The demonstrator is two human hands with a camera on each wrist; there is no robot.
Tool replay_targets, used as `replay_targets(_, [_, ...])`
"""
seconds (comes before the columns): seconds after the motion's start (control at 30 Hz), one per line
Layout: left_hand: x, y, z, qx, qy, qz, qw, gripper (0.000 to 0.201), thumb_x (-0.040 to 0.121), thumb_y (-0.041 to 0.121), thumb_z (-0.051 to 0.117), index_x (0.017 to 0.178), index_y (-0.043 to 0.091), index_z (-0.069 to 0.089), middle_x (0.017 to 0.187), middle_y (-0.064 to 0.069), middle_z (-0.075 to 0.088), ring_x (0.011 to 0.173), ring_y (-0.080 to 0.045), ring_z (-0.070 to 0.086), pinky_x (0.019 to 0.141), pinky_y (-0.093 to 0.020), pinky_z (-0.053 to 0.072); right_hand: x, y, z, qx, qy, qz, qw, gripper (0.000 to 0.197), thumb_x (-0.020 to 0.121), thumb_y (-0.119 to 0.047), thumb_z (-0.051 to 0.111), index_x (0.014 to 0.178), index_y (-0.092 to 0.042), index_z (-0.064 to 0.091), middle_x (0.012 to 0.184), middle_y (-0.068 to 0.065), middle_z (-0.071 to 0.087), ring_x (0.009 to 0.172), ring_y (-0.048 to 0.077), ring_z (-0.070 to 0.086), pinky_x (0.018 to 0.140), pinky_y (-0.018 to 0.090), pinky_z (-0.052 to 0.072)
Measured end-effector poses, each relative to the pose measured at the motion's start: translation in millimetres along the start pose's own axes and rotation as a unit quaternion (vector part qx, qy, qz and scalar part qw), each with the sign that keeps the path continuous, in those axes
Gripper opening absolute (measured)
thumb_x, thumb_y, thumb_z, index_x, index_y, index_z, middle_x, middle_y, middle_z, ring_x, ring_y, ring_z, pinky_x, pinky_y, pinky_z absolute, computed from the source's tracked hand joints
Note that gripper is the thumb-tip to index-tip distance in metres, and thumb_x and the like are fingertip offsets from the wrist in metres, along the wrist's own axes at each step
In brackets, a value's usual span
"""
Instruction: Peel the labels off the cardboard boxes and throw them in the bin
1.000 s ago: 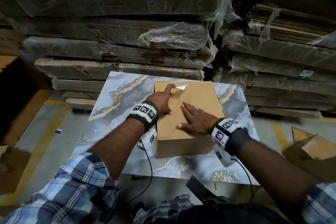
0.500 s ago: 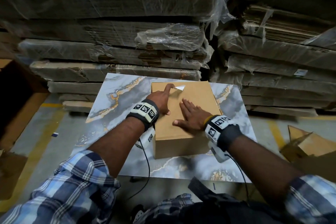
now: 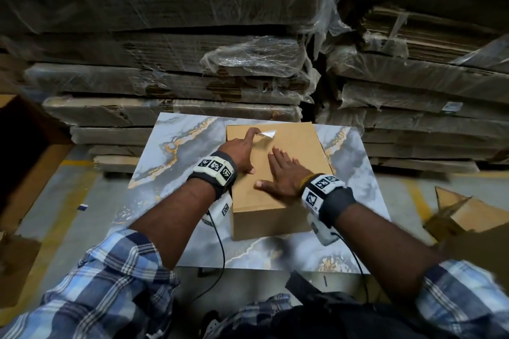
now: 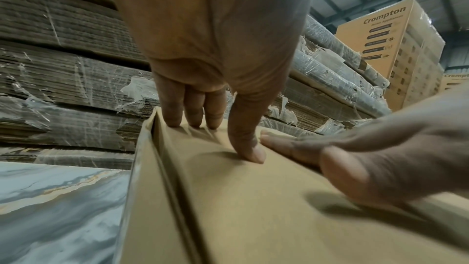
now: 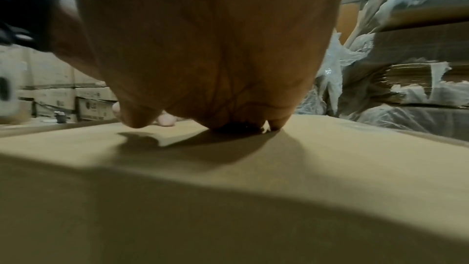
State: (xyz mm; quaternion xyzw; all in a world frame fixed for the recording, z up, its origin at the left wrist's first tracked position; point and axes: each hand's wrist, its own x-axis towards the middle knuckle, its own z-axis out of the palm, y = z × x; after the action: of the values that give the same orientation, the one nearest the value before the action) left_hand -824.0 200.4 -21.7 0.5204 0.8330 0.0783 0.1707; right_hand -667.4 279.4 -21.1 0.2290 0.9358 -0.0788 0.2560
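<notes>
Cardboard box (image 3: 289, 173) centred on marbled tabletop (image 3: 165, 151), closed. White label (image 3: 267, 133) near far edge of box top, one corner lifted and curled. Left hand (image 3: 239, 152) on box top, index finger extended to label's lifted corner; contact apparent, pinch not confirmable at this angle. Right hand (image 3: 283, 173) flat, fingers straight, pressing box top just beside left hand. Wrapped cardboard stacks (image 3: 179, 77) behind table.

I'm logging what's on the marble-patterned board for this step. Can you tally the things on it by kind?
Cardboard box: 1
White label, partly lifted off the box top: 1
Hands on the box, left hand and right hand: 2
Total: 4
</notes>
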Motion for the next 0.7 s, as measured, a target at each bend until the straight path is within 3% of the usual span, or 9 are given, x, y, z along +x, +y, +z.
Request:
replay_targets(0.1, [0,-3,2,-0.01,0.001,-0.001,1.0,0.103,0.071,0.024,0.087,0.143,0.03,0.013,0.116,-0.014,0.068,0.1,-0.034,0.066,0.085,-0.042,0.055,-21,-12,15,0.001,-0.017,-0.039,0.999,0.104,0.09,-0.079,0.024,0.156,-0.009,-0.016,0.161,0.013,-0.026,0.152,0.028,-0.015,0.124,0.045,-0.001])
replay_targets(0.23, [0,-7,4,-0.022,0.008,0.003,1.0,0.102,0.072,0.026,0.086,0.143,0.028,0.014,0.118,-0.014,0.067,0.102,-0.035,0.065,0.081,-0.038,0.052,-42,6,25,-0.008,-0.021,-0.079,0.997,0.092,0.095,-0.072,0.023,0.158,-0.016,-0.015,0.162,0.004,-0.026,0.153,0.022,-0.012,0.124,0.042,0.0])
replay_targets(0.33, [0,-8,3,-0.019,0.004,0.005,1.0,0.102,0.072,0.028,0.086,0.142,0.029,0.013,0.117,-0.014,0.067,0.102,-0.035,0.064,0.08,-0.037,0.051,-16,15,9,0.006,-0.007,-0.043,0.999,0.09,0.096,-0.071,0.023,0.158,-0.017,-0.013,0.163,0.004,-0.024,0.153,0.023,-0.011,0.123,0.045,0.0])
replay_targets(0.47, [1,-9,2,-0.024,0.002,0.005,1.0,0.101,0.072,0.027,0.086,0.142,0.03,0.013,0.116,-0.014,0.066,0.101,-0.035,0.065,0.079,-0.037,0.052,8,0,2,-0.002,0.013,0.004,1.0,0.102,0.09,-0.08,0.022,0.158,-0.012,-0.013,0.163,0.01,-0.024,0.153,0.029,-0.014,0.124,0.049,-0.001])
replay_targets(0.6, [0,-8,5,-0.019,0.007,0.006,1.0,0.1,0.073,0.029,0.086,0.142,0.03,0.013,0.115,-0.014,0.067,0.099,-0.035,0.065,0.076,-0.036,0.051,-26,-6,23,-0.015,-0.011,-0.072,0.997,0.099,0.091,-0.077,0.024,0.157,-0.014,-0.015,0.162,0.008,-0.026,0.152,0.025,-0.017,0.123,0.044,-0.003])
replay_targets(0.7, [1,-8,5,-0.015,0.011,0.005,1.0,0.1,0.073,0.029,0.086,0.141,0.031,0.013,0.114,-0.013,0.067,0.1,-0.034,0.065,0.078,-0.036,0.051,-27,8,18,-0.01,-0.02,-0.088,0.996,0.09,0.095,-0.072,0.021,0.158,-0.019,-0.015,0.163,0.003,-0.025,0.153,0.022,-0.013,0.123,0.043,-0.002])
